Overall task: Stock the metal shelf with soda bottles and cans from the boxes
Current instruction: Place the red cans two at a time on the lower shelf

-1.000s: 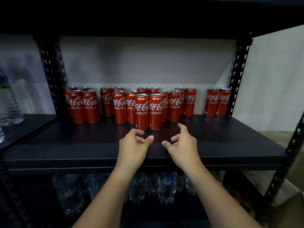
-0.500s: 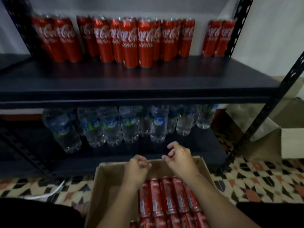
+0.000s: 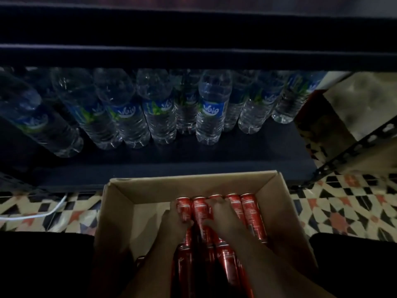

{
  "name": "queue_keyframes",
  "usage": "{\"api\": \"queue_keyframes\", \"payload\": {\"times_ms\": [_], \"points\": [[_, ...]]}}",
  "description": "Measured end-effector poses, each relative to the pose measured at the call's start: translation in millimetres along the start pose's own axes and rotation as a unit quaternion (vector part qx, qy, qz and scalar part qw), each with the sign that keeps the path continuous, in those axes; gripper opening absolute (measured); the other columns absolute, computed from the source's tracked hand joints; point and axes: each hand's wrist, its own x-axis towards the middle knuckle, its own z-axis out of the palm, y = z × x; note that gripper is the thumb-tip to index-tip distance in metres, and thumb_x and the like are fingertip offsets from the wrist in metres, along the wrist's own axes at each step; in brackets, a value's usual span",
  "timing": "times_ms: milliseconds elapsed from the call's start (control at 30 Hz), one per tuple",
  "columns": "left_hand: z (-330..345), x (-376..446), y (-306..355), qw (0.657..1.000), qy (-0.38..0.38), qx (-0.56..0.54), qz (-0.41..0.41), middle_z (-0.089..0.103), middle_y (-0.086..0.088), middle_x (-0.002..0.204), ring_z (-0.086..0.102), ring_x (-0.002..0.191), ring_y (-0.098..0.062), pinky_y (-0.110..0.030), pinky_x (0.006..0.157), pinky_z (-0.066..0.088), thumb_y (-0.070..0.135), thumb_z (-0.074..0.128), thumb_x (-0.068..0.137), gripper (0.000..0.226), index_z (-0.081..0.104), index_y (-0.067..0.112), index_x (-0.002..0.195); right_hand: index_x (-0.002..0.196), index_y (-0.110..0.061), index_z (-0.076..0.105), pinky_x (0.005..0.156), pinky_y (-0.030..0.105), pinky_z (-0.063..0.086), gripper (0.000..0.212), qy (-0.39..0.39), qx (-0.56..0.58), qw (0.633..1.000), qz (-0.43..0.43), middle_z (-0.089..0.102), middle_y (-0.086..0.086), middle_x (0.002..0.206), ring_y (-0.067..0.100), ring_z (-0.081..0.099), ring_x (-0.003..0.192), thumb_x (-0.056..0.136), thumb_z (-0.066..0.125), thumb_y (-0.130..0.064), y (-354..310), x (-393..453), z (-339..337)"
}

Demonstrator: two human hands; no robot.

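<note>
Slim red cans (image 3: 250, 214) lying flat in cardboard box (image 3: 120, 214), long axes toward the shelf (image 3: 193, 166); left hand (image 3: 174, 222) and right hand (image 3: 221, 216) each curled over a can

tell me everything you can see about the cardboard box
The cardboard box is plain brown, open-topped, and sits on the patterned tile floor right in front of the shelf's bottom level. Red cans lie on their sides in rows inside, filling the right part; its left part shows bare cardboard. The left hand and right hand reach in, resting on the cans.
</note>
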Motion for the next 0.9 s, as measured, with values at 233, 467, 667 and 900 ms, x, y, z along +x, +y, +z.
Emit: {"api": "queue_keyframes", "payload": {"times_ms": [233, 467, 667, 900], "points": [[6.8, 24.7, -26.7, 1.0, -0.016, 0.003, -0.023, 0.07, -0.005, 0.123, 0.068, 0.113, -0.027, -0.044, 0.099, 0.055, 0.01, 0.093, 0.063, 0.11, 0.034, 0.03, 0.154, 0.162, -0.029, 0.011, 0.122, 0.047, 0.019, 0.116, -0.074, -0.078, 0.994, -0.004, 0.022, -0.004, 0.166, 0.033, 0.011, 0.151, 0.073, 0.086, -0.037, 1.8, 16.8, 21.7], [4.1, 23.3, -31.9, 0.999, -0.046, 0.005, 0.007, 0.063, -0.003, 0.139, 0.062, 0.125, -0.025, -0.049, 0.105, 0.051, 0.01, 0.094, 0.063, 0.128, 0.017, 0.034, 0.163, 0.162, -0.029, -0.001, 0.122, 0.05, 0.015, 0.13, -0.083, -0.082, 0.993, 0.004, 0.014, 0.0, 0.165, 0.032, 0.01, 0.15, 0.069, 0.089, -0.036, 2.3, 11.7, 25.5], [1.2, 25.5, -30.3, 0.998, -0.066, 0.009, 0.015, 0.064, 0.002, 0.132, 0.062, 0.121, -0.022, -0.051, 0.102, 0.053, 0.01, 0.095, 0.061, 0.116, 0.029, 0.038, 0.153, 0.158, -0.029, 0.018, 0.116, 0.048, 0.025, 0.127, -0.085, -0.118, 0.989, -0.02, 0.023, 0.006, 0.155, 0.032, 0.021, 0.143, 0.057, 0.095, -0.04, 0.9, 22.0, 21.1], [0.2, 20.0, -37.6, 0.998, -0.038, -0.019, 0.055, 0.064, 0.005, 0.128, 0.063, 0.118, -0.02, -0.051, 0.099, 0.055, 0.011, 0.096, 0.058, 0.106, 0.035, 0.04, 0.141, 0.143, -0.041, 0.023, 0.115, 0.05, 0.033, 0.119, -0.075, 0.003, 0.997, -0.02, 0.03, 0.006, 0.149, 0.028, 0.027, 0.142, 0.051, 0.098, -0.029, -0.1, 9.6, 16.7]]}}
